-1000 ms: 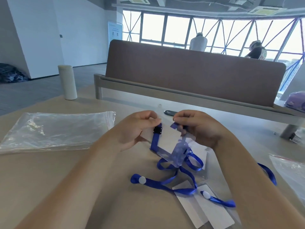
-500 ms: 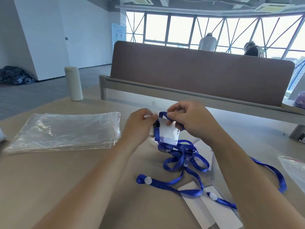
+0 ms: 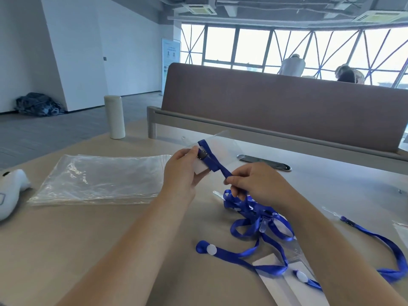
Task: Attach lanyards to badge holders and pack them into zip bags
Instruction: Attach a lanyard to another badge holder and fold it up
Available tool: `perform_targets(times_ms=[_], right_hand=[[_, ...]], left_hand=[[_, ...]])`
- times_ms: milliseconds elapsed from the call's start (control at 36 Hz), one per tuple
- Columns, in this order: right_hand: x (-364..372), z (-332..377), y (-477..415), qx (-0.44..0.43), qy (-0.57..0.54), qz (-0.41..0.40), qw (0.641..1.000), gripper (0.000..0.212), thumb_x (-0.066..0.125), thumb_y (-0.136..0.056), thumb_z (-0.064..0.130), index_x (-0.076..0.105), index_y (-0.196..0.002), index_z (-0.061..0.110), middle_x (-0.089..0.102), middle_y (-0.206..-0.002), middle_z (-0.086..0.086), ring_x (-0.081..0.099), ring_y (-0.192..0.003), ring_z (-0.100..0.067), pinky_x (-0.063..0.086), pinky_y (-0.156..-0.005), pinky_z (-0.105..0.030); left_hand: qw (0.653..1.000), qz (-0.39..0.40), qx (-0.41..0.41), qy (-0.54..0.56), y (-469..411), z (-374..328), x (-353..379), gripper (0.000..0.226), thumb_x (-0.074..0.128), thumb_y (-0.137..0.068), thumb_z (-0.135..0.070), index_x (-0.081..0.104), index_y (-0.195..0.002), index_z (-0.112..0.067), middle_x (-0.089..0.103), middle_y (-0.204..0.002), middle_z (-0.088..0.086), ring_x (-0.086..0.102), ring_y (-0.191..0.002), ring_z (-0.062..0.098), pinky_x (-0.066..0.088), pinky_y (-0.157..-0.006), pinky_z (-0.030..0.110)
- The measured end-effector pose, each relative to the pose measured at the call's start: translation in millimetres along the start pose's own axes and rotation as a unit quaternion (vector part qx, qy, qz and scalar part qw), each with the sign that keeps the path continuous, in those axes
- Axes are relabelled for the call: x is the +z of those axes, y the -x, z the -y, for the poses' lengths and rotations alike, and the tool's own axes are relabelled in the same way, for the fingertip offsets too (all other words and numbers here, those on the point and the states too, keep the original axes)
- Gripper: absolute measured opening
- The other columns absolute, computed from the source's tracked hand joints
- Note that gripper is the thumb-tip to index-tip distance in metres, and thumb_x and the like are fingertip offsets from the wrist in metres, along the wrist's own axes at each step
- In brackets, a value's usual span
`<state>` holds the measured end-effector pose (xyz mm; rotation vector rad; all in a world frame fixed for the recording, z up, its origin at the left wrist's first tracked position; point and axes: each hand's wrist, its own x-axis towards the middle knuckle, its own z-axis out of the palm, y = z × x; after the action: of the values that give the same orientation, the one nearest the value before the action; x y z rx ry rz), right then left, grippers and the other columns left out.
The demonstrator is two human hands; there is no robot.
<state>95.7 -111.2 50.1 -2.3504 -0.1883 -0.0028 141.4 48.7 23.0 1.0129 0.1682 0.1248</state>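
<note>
An open-plan office: desk (image 3: 88, 250) with brown divider screen (image 3: 276, 107), ceiling air-conditioning units (image 3: 199, 9), full-width windows (image 3: 254, 47)

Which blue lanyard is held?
The lanyard stretched between the left hand, gripping its black clip against the badge holder, and the right hand pinching its strap; the other lanyards lie on the table.

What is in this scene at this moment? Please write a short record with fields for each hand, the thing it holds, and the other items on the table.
left hand: grips the badge holder, raised above the table
right hand: pinches the blue lanyard, strap taut
clip: black, against the badge holder, by the left thumb
zip bags: clear stack, flat, left of the hands
loose lanyards: blue tangle on the table, near the right forearm
bottle: white, upright, far left
</note>
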Motion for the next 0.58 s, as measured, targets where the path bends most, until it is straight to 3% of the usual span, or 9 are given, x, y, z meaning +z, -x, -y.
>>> perform_targets(times_ms=[83,222,278,444,528,583], right_hand=[[-2.3,-5.5,1.8,-0.001,-0.023,0.01,1.0,0.019,0.06,-0.096,0.025,0.076,-0.087,0.019,0.073,-0.069,0.001,0.065,-0.062,-0.009,0.05,-0.069,-0.014],[-10.6,-10.4,6.0,-0.001,-0.02,0.031,0.999,0.032,0.062,-0.094,0.036,0.074,-0.073,0.014,0.075,-0.08,0.005,0.069,-0.082,-0.003,0.048,-0.089,-0.028],[-17.3,-10.8,9.6,-0.007,-0.004,0.041,0.999,0.032,0.062,-0.093,0.036,0.073,-0.073,0.014,0.073,-0.081,0.007,0.067,-0.083,-0.003,0.047,-0.088,-0.028],[-39.0,-15.2,17.2,-0.021,-0.003,0.082,0.996,0.017,0.068,-0.09,0.017,0.074,-0.078,0.027,0.073,-0.081,0.009,0.067,-0.073,-0.003,0.05,-0.063,-0.011],[-47.9,-20.2,17.9,-0.013,-0.003,0.087,0.996,0.005,0.071,-0.087,0.021,0.073,-0.088,0.025,0.074,-0.088,0.009,0.069,-0.081,-0.007,0.051,-0.066,-0.012],[-51.7,-23.8,17.6,-0.006,-0.002,0.096,0.995,0.01,0.071,-0.087,0.02,0.072,-0.097,0.024,0.074,-0.093,0.009,0.069,-0.085,-0.01,0.053,-0.073,-0.019]], left_hand=[[0.998,0.016,-0.029,0.049,3.6,-2.2,2.1,0.005,0.057,-0.099,-0.014,0.062,-0.1,-0.013,0.069,-0.095,0.008,0.068,-0.086,0.02,0.062,-0.075,0.041],[0.992,0.111,-0.04,0.055,7.2,-3.9,-0.1,0.011,0.052,-0.101,-0.014,0.062,-0.102,-0.009,0.066,-0.092,0.007,0.069,-0.076,0.015,0.058,-0.06,0.031],[0.985,0.163,-0.038,0.044,9.4,-5.9,-1.4,0.014,0.05,-0.101,-0.014,0.062,-0.103,-0.009,0.066,-0.086,0.004,0.068,-0.072,0.012,0.056,-0.059,0.028],[0.95,0.29,-0.017,-0.111,15.3,-10.2,-3.7,0.023,0.049,-0.101,-0.017,0.06,-0.081,-0.013,0.058,-0.074,0.001,0.06,-0.069,0.015,0.052,-0.059,0.028],[0.926,0.332,-0.009,-0.181,15.9,-9.2,-5.2,0.021,0.054,-0.099,-0.016,0.057,-0.079,-0.014,0.058,-0.073,0.002,0.053,-0.069,0.017,0.042,-0.062,0.03],[0.91,0.348,-0.004,-0.226,17.5,-7.6,-4.6,0.016,0.056,-0.099,-0.015,0.057,-0.083,-0.013,0.06,-0.073,-0.001,0.054,-0.069,0.014,0.042,-0.064,0.028]])
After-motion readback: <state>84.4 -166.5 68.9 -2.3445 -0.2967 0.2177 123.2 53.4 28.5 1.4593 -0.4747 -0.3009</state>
